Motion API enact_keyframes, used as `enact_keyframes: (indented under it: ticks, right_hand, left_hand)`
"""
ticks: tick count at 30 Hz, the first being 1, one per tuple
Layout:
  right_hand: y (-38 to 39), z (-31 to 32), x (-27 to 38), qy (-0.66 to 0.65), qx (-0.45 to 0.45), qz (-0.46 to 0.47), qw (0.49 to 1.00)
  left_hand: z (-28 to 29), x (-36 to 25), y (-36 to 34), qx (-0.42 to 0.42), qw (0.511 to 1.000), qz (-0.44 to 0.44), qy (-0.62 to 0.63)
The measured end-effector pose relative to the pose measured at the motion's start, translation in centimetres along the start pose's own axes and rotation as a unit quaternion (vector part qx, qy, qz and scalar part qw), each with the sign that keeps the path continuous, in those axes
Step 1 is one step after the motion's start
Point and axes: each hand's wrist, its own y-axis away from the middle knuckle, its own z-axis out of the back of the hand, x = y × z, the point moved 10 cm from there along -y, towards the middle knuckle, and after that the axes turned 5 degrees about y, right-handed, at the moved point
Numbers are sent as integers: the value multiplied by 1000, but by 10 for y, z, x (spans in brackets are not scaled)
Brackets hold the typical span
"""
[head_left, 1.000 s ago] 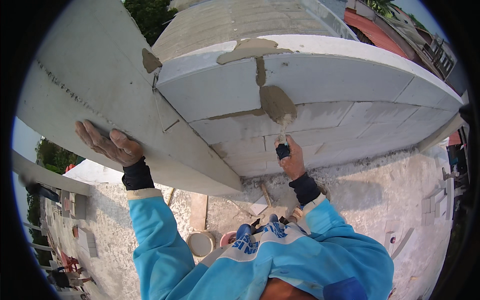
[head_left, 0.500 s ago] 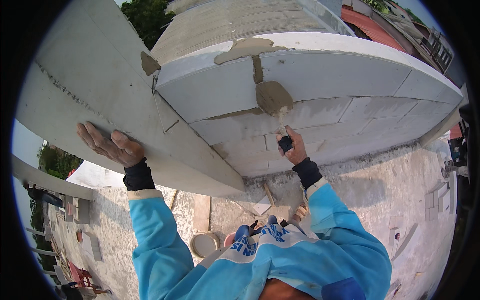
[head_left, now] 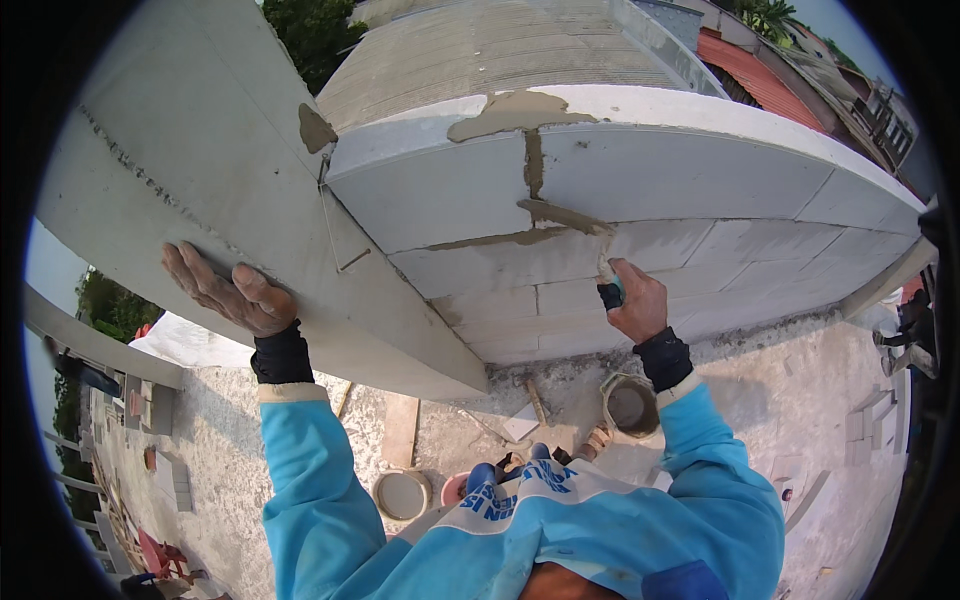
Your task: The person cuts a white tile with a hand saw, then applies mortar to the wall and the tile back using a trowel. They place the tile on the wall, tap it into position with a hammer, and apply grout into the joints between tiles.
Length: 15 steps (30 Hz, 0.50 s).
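Note:
My right hand is closed round the handle of a trowel. The blade is coated in grey-brown mortar and tilted nearly edge-on, against or very close to the face of a white block wall. Just above the blade, a vertical joint holds wet mortar, and a patch of mortar spreads over the wall's top edge. A smear also runs along the horizontal joint left of the blade. My left hand lies flat on a pale concrete column, fingers stretched out and holding nothing.
Two buckets, one with pale contents and one grey inside, stand on the rough floor near my feet. Bent metal rods stick out of the column. Loose blocks are stacked at the right; a person stands at the far right edge.
The trowel has turned from blade flat to nearly edge-on, and my right hand has moved right and slightly nearer. The left hand stays on the column.

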Motion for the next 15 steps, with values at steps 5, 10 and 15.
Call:
enact_keyframes:
  ticks: [5,10,15]
  right_hand:
    - [-28,56,18,-53,-121,-59,989]
    - [2,29,33,-225,-112,-95,963]
    - [-2,-23,64,-376,15,-117,919]
  left_hand:
    - [1,-4,-1,-4,1000,-19,-7]
    - [4,-2,0,-16,1000,3,0]
    - [6,-6,-4,-26,1000,-10,8]
